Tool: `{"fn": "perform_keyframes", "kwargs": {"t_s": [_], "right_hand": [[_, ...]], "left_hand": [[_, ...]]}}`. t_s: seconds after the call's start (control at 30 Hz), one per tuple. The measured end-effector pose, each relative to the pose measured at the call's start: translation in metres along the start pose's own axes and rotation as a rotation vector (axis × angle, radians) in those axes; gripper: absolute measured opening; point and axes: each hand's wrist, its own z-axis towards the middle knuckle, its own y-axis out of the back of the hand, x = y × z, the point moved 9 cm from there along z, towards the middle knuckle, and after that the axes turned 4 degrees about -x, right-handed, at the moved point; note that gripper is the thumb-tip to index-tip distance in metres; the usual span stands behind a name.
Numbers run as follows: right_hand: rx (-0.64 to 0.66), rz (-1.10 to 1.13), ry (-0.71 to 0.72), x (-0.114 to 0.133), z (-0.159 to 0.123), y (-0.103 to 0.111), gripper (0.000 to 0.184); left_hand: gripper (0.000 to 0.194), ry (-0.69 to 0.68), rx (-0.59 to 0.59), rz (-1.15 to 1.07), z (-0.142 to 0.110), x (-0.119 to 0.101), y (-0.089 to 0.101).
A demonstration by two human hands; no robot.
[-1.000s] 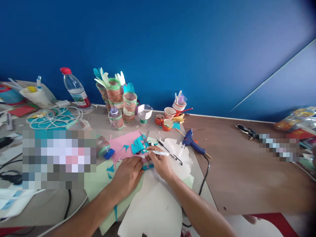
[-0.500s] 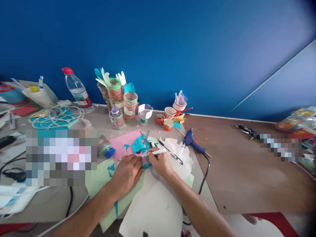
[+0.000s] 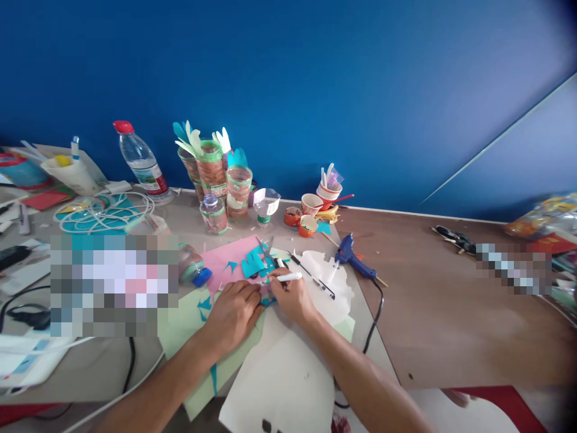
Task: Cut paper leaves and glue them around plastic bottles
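My right hand (image 3: 293,297) grips a white pen (image 3: 288,277), its tip end low over the paper by my left fingertips. Lying flat with fingers stretched forward, my left hand (image 3: 237,310) rests on the papers. Blue paper pieces (image 3: 258,263) and scissors (image 3: 265,246), partly hidden, lie just beyond both hands on pink paper (image 3: 220,255). Green paper (image 3: 187,355) spreads beneath my left arm, and a large white sheet (image 3: 279,379) lies between my forearms. To the right of the pen are a black pen (image 3: 311,273) and a cut white paper (image 3: 340,294).
A blue glue gun (image 3: 356,257) with a black cord lies at right. Decorated containers (image 3: 211,168), a red-capped bottle (image 3: 142,159) and paper cups (image 3: 311,204) stand along the wall. A blue-capped jar (image 3: 193,267) lies left of my hands. A white cable (image 3: 106,210) is coiled at left.
The view has shifted very slightly. Both hands stay in nearly the same place, the white pen still held in my right hand.
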Motion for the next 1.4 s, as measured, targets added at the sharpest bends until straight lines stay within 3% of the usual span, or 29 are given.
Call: {"fn": "perform_keyframes", "kwargs": {"t_s": [0.9,1.27,1.4], "right_hand": [[0.0,-0.075,-0.007,-0.001,0.002,0.001,0.024],[-0.035,0.142,-0.061,-0.005,0.004,0.008,0.022],[-0.044,0.108,-0.033,-0.001,0.004,0.012,0.021]], "left_hand": [[0.016,-0.04,-0.043,0.043,0.0,-0.004,0.003],[0.016,-0.042,-0.06,0.033,-0.001,-0.003,0.002],[0.016,-0.047,-0.069,0.033,-0.001,-0.004,0.003]]}}
